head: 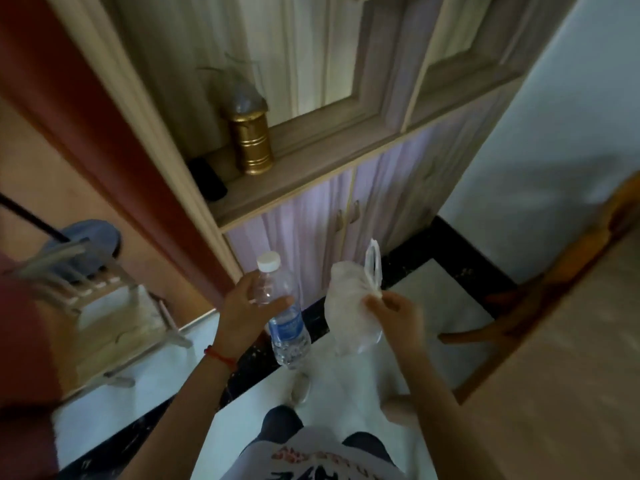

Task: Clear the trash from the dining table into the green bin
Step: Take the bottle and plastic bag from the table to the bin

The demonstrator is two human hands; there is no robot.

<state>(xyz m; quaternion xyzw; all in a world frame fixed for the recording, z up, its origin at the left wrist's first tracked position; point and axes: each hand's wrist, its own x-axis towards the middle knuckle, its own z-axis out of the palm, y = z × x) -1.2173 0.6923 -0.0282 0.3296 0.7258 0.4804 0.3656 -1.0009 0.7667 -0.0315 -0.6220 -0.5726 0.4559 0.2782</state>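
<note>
My left hand (242,310) grips a clear plastic water bottle (284,317) with a white cap and a blue label, held upright over the floor. My right hand (398,315) pinches a crumpled white plastic bag (346,306) by its knotted neck, one handle loop sticking up. Both are held in front of me at about waist height, a short gap between them. The wooden dining table (571,358) fills the right edge. No green bin is in view.
A wooden wall cabinet (363,202) with a shelf stands straight ahead, holding a gold canister (251,143) and a dark phone-like object (207,178). A white plastic chair (110,306) sits at left. A chair leg (485,334) juts out beside the table.
</note>
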